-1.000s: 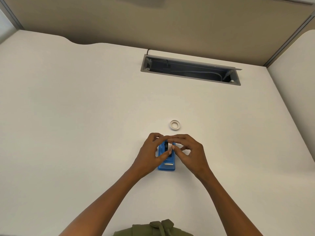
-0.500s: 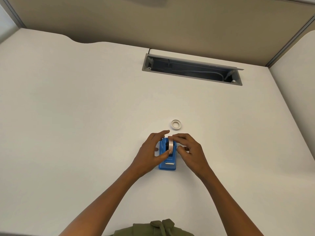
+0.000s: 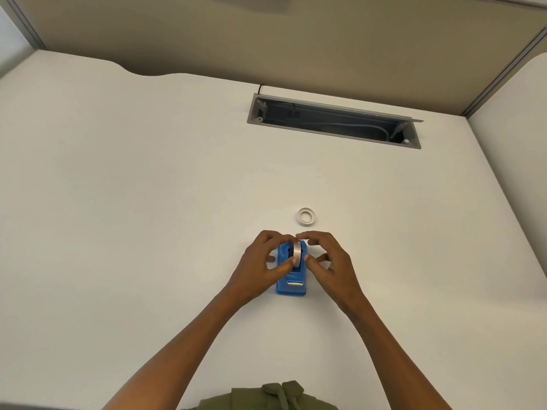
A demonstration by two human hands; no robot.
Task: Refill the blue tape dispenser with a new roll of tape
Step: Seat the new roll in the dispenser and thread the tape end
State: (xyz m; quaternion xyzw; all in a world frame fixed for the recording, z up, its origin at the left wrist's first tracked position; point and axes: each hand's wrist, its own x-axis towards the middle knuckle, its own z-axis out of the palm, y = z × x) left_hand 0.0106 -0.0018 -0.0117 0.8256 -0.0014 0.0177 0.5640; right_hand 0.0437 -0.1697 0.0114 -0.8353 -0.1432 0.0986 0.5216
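Note:
The blue tape dispenser (image 3: 291, 284) lies on the white desk with its metal cutter end toward me. A roll of tape (image 3: 297, 252) stands on edge in its cradle. My left hand (image 3: 263, 264) pinches the roll between thumb and forefinger from the left. My right hand (image 3: 328, 261) hovers at the dispenser's right side, fingers curled loosely; its thumb tip touches the dispenser's right edge beside the roll. A small white empty core ring (image 3: 305, 216) lies flat on the desk just beyond the hands.
A long grey cable slot (image 3: 334, 121) with cords inside is sunk into the desk at the back. Beige partition walls (image 3: 296, 39) close off the far side and right. White desk surface (image 3: 133, 217) spreads to the left.
The tape roll has come into plain sight standing in the dispenser's cradle. My right hand's fingers have opened and drawn slightly off the roll, while the left keeps its pinch.

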